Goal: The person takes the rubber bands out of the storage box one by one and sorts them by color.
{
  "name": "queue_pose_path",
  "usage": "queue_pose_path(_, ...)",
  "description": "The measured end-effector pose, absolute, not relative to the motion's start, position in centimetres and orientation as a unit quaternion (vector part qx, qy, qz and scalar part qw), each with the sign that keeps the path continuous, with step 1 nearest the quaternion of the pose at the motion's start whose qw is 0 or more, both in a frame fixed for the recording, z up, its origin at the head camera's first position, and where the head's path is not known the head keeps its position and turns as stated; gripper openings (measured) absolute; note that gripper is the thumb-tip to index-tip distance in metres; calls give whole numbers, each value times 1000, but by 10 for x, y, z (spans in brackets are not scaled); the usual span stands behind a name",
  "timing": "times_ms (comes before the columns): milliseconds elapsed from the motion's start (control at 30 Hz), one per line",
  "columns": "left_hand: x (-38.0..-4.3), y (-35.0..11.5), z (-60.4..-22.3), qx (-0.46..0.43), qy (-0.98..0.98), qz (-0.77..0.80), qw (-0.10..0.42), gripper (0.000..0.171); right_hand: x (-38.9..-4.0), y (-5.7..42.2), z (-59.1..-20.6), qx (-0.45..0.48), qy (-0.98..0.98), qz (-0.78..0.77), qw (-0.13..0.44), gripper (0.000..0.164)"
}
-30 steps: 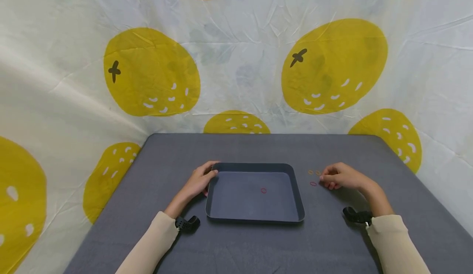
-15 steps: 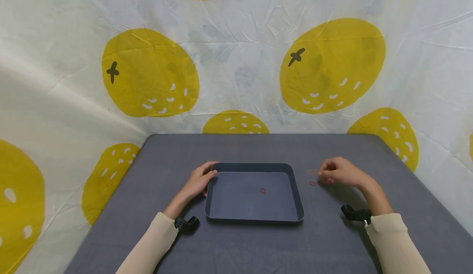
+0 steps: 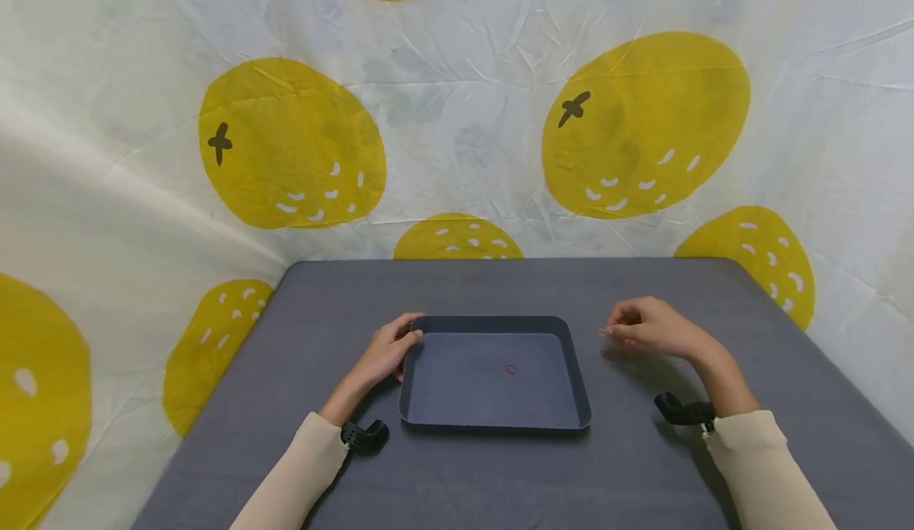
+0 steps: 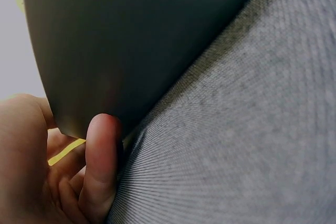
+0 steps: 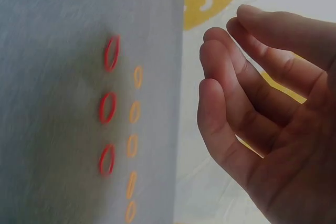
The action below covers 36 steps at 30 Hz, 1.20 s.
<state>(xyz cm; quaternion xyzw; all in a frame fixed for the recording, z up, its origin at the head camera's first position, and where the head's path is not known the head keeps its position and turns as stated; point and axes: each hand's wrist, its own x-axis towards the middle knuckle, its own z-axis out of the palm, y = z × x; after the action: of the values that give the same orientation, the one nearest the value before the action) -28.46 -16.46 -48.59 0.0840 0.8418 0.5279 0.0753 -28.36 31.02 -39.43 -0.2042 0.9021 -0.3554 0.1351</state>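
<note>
My left hand (image 3: 389, 349) grips the left side of a dark grey tray (image 3: 494, 427), near its far corner. In the left wrist view, fingers curl against the outside of the tray wall (image 4: 121, 40). One small red rubber band (image 3: 511, 370) lies inside the tray. My right hand (image 3: 653, 327) hovers over the table right of the tray, fingers loosely bent, with nothing visible between them. Beneath it, the right wrist view has a row of red rubber bands (image 5: 107, 107) beside a row of several orange rubber bands (image 5: 134, 112). In the head view, the hand covers most of them.
A grey cloth covers the table (image 3: 493, 482). Behind it hangs a white curtain (image 3: 464, 141) printed with large yellow fruit. Each wrist wears a black camera mount, one near the tray's left side (image 3: 366, 435).
My right hand has risen slightly and shifted left, over the bands that were in sight beside it. The left hand and the tray stay put.
</note>
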Motion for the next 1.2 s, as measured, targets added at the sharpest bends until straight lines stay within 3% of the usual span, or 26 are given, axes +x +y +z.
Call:
queue_pose_path(333, -285, -167, -486, 87, 836, 536, 77, 40, -295, 261, -387, -248, 899, -340, 124, 15)
queue_pose_path(700, -286, -166, -486, 87, 840, 530, 79, 41, -306, 201, -381, -283, 874, -366, 150, 15)
queue_pose_path(1200, -287, -168, -487, 86, 835, 537, 83, 42, -310, 170, -393, -345, 855, -351, 164, 11)
